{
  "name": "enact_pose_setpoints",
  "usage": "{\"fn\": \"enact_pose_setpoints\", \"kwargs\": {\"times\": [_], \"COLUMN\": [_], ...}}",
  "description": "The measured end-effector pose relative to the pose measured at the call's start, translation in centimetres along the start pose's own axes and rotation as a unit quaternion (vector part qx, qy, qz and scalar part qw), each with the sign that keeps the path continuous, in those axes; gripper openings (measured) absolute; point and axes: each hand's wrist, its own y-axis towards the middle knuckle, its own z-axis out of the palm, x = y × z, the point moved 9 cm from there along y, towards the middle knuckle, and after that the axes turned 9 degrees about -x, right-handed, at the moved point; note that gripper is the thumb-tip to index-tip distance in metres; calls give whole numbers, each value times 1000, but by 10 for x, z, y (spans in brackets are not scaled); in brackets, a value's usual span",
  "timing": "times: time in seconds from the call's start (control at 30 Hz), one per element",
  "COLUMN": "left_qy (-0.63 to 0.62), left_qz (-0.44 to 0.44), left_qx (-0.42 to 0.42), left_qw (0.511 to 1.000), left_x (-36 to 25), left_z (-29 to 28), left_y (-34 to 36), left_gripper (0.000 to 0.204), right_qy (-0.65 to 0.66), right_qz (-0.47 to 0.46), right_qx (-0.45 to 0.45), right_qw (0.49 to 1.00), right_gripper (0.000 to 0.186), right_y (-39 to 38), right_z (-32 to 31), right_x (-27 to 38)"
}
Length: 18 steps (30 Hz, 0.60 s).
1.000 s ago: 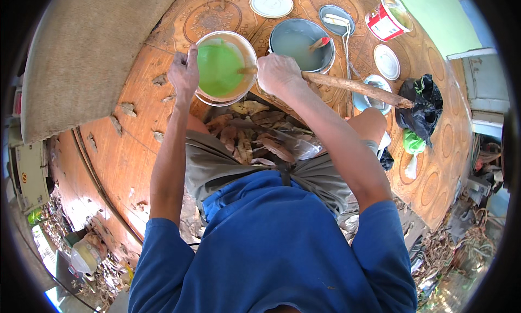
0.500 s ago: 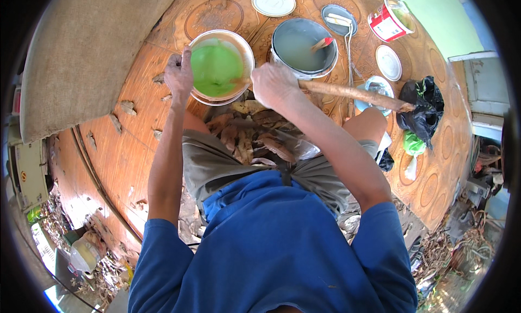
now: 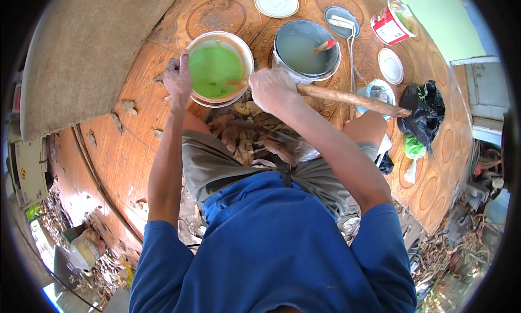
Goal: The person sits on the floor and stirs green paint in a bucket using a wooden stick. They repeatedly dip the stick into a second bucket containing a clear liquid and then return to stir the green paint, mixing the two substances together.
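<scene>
1. Green paint (image 3: 213, 68) sits in the white-rimmed bucket (image 3: 248, 55), near edge of the patterned floor sheet (image 3: 149, 79), left of its leaf-filled gap.
2. Your right hand (image 3: 273, 89) is closed round a wooden stick (image 3: 353, 97); one end reaches over the bucket's right rim into the paint.
3. The stick's rough outer end points right, stopping near the black plastic bag (image 3: 426, 115).
4. Your left hand (image 3: 178, 78) is at the bucket's left rim, thumb up along it, fingers curled outside. Can't tell whether they close on anything.
5. Just right of the bucket: a grey-lined bucket (image 3: 304, 26) of cloudy liquid, red-tipped brush (image 3: 325, 46) leaning inside.
6. Farther toward the sheet's far side: white lid (image 3: 277, 3), then a paint roller (image 3: 342, 21) on a dark round lid (image 3: 332, 12).
7. Toward the sheet's right edge: red-and-white tub (image 3: 386, 30), tilted; smaller white lid (image 3: 391, 66) nearer you.
8. Black bag lies near the right edge too, green bag (image 3: 414, 147) against its near side.
9. Dry leaves (image 3: 244, 142) between your knees.
</scene>
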Motion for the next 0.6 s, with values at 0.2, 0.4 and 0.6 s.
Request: {"fn": "enact_pose_setpoints", "kwargs": {"times": [0.2,0.4,0.6], "left_qy": [-10,-19,-11], "left_qz": [9,3,9], "left_qx": [3,5,5], "left_qw": [1000,1000,1000], "left_x": [-3,-12,-15], "left_z": [-4,1,1], "left_y": [-5,-10,-10], "left_gripper": [55,54,53], "right_qy": [15,40,27], "right_qz": [-8,26,-19], "right_qx": [-32,-92,-51], "right_qw": [999,995,998], "right_gripper": [18,17,18], "right_y": [14,11,-9], "right_z": [-8,-13,-5], "right_x": [-5,-15,14]}}
